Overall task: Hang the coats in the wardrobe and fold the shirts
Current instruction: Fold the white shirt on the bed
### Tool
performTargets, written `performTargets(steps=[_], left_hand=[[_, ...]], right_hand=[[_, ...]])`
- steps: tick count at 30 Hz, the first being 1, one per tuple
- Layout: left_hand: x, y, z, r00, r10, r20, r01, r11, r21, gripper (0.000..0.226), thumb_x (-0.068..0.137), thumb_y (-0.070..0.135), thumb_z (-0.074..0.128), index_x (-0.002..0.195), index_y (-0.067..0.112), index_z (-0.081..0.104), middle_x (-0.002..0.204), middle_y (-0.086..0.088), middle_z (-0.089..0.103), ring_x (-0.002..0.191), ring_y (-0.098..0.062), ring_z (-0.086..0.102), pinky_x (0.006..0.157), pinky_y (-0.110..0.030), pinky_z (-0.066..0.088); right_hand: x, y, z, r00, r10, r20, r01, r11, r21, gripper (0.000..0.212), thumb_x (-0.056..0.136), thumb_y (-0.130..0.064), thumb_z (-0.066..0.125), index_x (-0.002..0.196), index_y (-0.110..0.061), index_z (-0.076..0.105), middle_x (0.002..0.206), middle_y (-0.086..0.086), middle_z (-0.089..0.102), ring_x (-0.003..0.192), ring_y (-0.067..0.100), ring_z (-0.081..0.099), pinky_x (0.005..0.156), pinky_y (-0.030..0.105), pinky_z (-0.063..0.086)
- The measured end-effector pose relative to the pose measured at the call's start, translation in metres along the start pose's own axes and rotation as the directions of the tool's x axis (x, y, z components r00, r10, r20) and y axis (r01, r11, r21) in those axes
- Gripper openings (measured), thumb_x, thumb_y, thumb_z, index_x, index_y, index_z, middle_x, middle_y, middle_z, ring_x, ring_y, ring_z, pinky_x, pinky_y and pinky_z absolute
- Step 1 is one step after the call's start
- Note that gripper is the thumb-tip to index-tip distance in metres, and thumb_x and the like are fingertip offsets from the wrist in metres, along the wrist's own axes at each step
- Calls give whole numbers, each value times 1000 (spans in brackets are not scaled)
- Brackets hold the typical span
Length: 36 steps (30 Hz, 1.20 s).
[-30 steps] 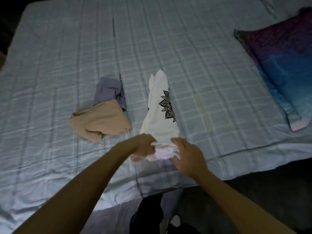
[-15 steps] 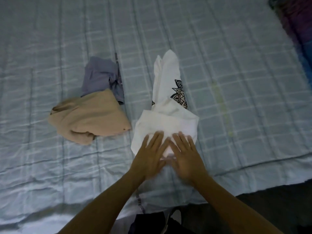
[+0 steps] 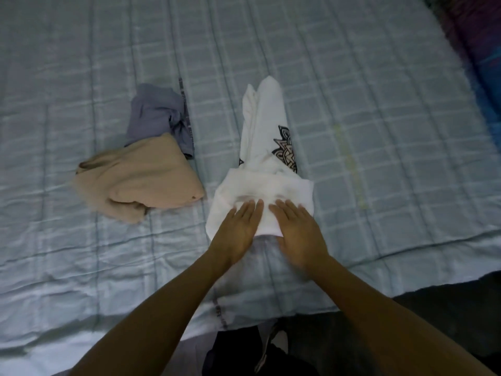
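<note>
A white shirt (image 3: pixel 267 147) with a black mandala print lies lengthwise on the bed, its near end folded over into a flat band. My left hand (image 3: pixel 238 229) and my right hand (image 3: pixel 298 229) rest flat, palms down, side by side on that folded end, fingers stretched out and holding nothing. A beige garment (image 3: pixel 141 180) lies crumpled to the left of the white shirt, with a grey-blue garment (image 3: pixel 157 115) partly under it at its far side.
The bed is covered by a pale blue checked sheet (image 3: pixel 379 131), whose near edge runs below my hands. A dark purple and blue pillow (image 3: pixel 479 44) sits at the far right. Dark floor and dark clothing show below the bed edge.
One second ago both hands gripped the shirt's near end; they folded it over onto the shirt and now press flat on the fold, slightly apart.
</note>
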State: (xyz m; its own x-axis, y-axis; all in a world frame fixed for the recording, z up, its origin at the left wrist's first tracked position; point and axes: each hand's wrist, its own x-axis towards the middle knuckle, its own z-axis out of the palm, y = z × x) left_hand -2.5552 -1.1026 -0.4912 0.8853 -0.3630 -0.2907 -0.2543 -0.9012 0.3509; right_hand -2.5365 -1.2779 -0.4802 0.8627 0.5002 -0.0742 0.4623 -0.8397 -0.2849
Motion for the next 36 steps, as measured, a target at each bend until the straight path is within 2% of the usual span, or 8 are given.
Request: performTargets(steps=[7, 13, 18, 21, 24, 27, 30, 36], left_hand=[[-73, 52, -33, 904, -10, 428, -1, 1000, 25, 68, 98, 23, 44, 151, 13, 3, 154, -15, 24, 137, -28, 32, 109, -30, 23], [-62, 76, -98, 834, -19, 552, 136, 976, -173, 34, 97, 24, 49, 127, 9, 54, 129, -14, 57, 111, -27, 54, 85, -24, 35], [13, 49, -160, 935, -101, 339, 132, 989, -68, 31, 93, 29, 55, 117, 11, 62, 123, -13, 60, 110, -29, 56, 84, -30, 40], [57, 32, -164, 988, -148, -37, 150, 987, 57, 20, 91, 24, 53, 106, 16, 63, 110, -9, 65, 105, -29, 57, 85, -35, 38], [81, 19, -136, 886, -162, -434, 119, 985, -125, 28, 90, 13, 50, 116, 11, 59, 112, -14, 62, 108, -31, 53, 96, -42, 35], [69, 10, -81, 948, -86, -305, 45, 989, -140, 46, 95, 25, 40, 138, 7, 44, 137, -18, 48, 127, -33, 43, 110, -47, 30], [51, -1, -34, 989, 20, -148, -29, 998, -61, 58, 94, 37, 36, 146, 11, 32, 151, -17, 31, 141, -33, 25, 114, -51, 19], [71, -22, -17, 991, 65, -120, -65, 998, 3, 64, 94, 37, 38, 150, 12, 19, 157, -14, 10, 146, -26, 3, 117, -49, 9]], right_hand=[[-76, -26, -47, 951, -38, 308, -8, 990, 144, 61, 73, -33, 67, 130, -14, 53, 121, 9, 62, 106, 29, 60, 90, 35, 46], [-67, -24, -115, 896, -60, 440, -37, 977, 208, 60, 70, -52, 48, 125, -29, 56, 120, 0, 56, 108, 22, 55, 89, 30, 43], [5, -8, -145, 961, 129, 244, -169, 974, 152, 51, 83, -29, 58, 133, -25, 50, 127, 5, 55, 110, 28, 55, 91, 35, 43], [46, 3, -131, 967, 228, -113, -220, 973, 73, 47, 83, -18, 60, 129, -14, 54, 125, 14, 57, 111, 34, 55, 95, 43, 43], [61, 8, -87, 955, 245, -168, -243, 969, 34, 41, 90, -27, 51, 128, -11, 56, 135, 19, 51, 125, 36, 47, 102, 50, 39], [55, 13, -40, 963, 270, 26, -270, 963, -9, 55, 95, -42, 27, 139, -13, 45, 152, 18, 28, 142, 33, 23, 109, 53, 27], [57, 19, -14, 969, 239, 67, -240, 971, -4, 56, 100, -43, 17, 149, -17, 26, 158, 14, 6, 146, 29, 0, 115, 53, 17], [66, 26, -2, 972, 210, -102, -217, 974, -59, 55, 95, -42, 41, 145, -19, 37, 156, 17, 18, 145, 31, 11, 113, 56, 16]])
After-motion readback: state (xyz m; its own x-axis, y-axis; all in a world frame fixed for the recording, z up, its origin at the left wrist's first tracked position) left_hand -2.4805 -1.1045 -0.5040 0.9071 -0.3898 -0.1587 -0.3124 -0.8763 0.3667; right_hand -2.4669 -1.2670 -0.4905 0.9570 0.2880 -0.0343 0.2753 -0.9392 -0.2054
